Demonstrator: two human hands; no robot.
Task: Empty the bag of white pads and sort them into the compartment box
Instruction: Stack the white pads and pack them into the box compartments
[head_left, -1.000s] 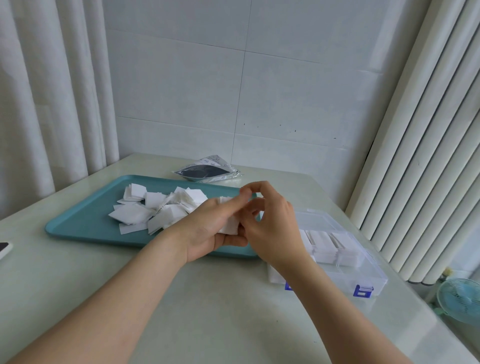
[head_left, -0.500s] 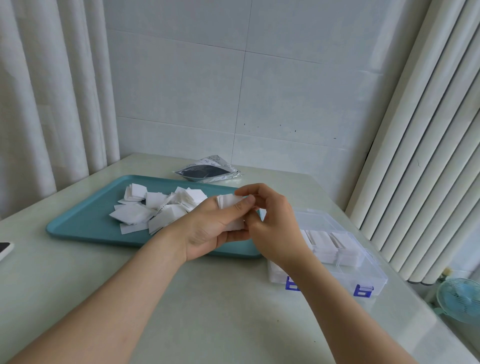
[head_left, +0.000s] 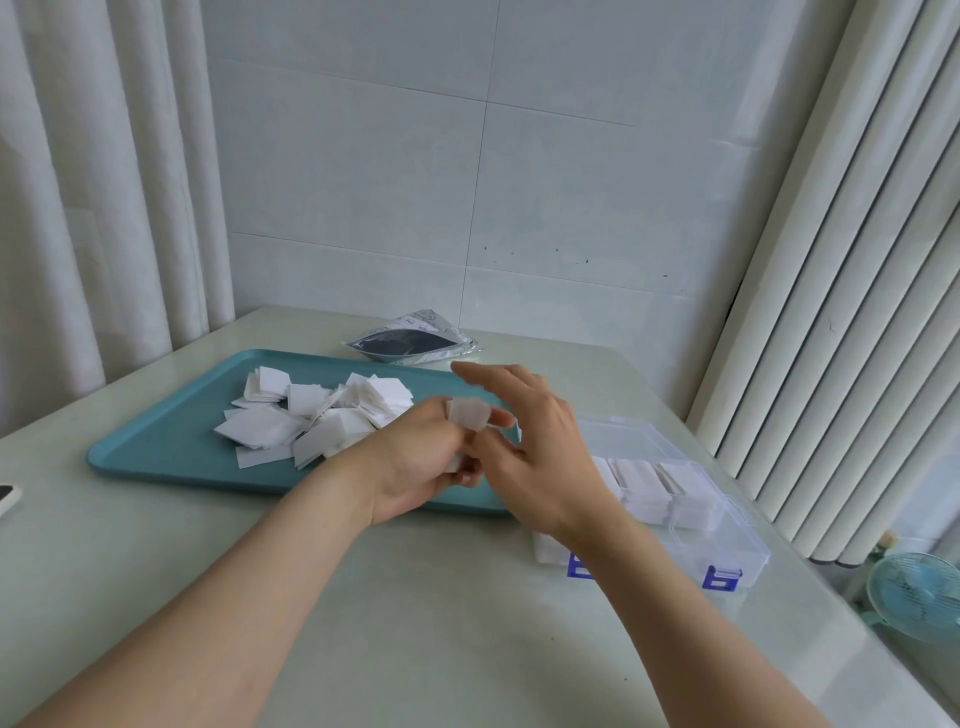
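While both hands meet over the near right corner of the teal tray, the left hand is curled around a small stack of white pads, thumb and fingers closed on it; number of pads in the stack cannot be told. The right hand sits just beside it with fingers spread and extended, nothing clearly gripped, fingertips near the stack's edge. One loose pile of pads lies on the tray toward its far middle, overlapping, too many to count exactly. One emptied bag, clear with a dark inside, lies flat on the table just beyond the tray's far edge. One clear compartment box with two blue latches sits at the table's right edge, beside the tray; three stacks of pads show in its compartments, others hidden by the right forearm. One phone corner at the table's left edge. One small fan sits below the table's right side.
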